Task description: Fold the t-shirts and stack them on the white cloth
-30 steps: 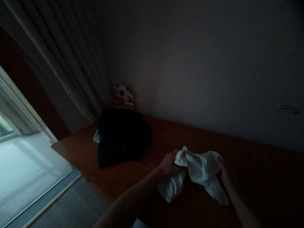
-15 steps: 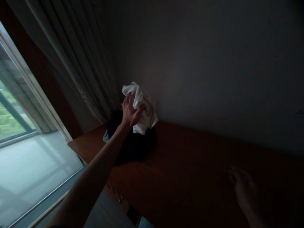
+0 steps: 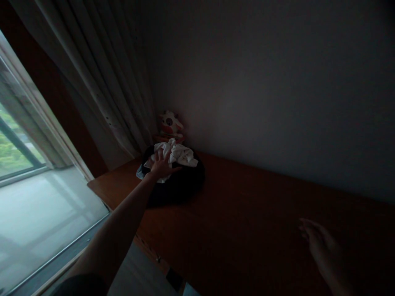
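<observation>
My left hand point(image 3: 162, 165), fingers spread, rests on a crumpled white cloth point(image 3: 183, 155). The cloth lies on top of a black heap point(image 3: 182, 185), which looks like dark fabric, though the dim light hides its details. At the heap's left side a bit of light blue material point(image 3: 140, 173) sticks out. Over the right part of the wooden tabletop point(image 3: 240, 209) is my right hand point(image 3: 319, 240), dimly lit. It holds nothing that I can see, and its fingers are loosely bent and partly apart.
Behind the heap, in the corner, stands a small white and red figure point(image 3: 169, 123) with dark spots. A long curtain point(image 3: 108, 82) hangs at the left beside a bright window point(image 3: 18, 144). A plain wall point(image 3: 262, 90) rises behind the tabletop.
The white cloth has come down onto the black heap and my left hand has opened out on it. The figure behind is now visible. My right hand has barely moved.
</observation>
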`<action>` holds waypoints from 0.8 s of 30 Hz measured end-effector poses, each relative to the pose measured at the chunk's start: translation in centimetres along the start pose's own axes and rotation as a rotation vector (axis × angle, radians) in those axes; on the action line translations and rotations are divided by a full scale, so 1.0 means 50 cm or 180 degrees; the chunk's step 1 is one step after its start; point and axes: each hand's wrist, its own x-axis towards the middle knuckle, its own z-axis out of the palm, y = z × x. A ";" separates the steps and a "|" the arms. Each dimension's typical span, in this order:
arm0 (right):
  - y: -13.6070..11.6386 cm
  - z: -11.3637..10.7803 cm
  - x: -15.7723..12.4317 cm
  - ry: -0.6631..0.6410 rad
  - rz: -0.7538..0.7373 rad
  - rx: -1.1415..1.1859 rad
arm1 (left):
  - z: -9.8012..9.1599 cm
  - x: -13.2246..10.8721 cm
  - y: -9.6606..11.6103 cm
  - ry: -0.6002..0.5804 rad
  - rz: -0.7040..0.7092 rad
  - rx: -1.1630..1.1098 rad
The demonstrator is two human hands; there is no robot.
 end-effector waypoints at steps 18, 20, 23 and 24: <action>-0.025 0.061 -0.139 -0.0372 -0.2639 -0.1185 | 0.049 -0.337 0.135 0.0301 0.1573 -0.0740; -0.039 0.063 -0.178 -0.0362 -0.2808 -0.1177 | 0.043 -0.359 0.187 0.0007 0.1900 -0.0931; -0.042 0.052 -0.219 -0.0084 -0.2773 -0.1174 | 0.043 -0.398 0.285 -0.0316 0.2209 -0.1215; -0.039 0.046 -0.229 -0.0004 -0.2731 -0.1227 | 0.045 -0.412 0.316 -0.0327 0.2261 -0.1276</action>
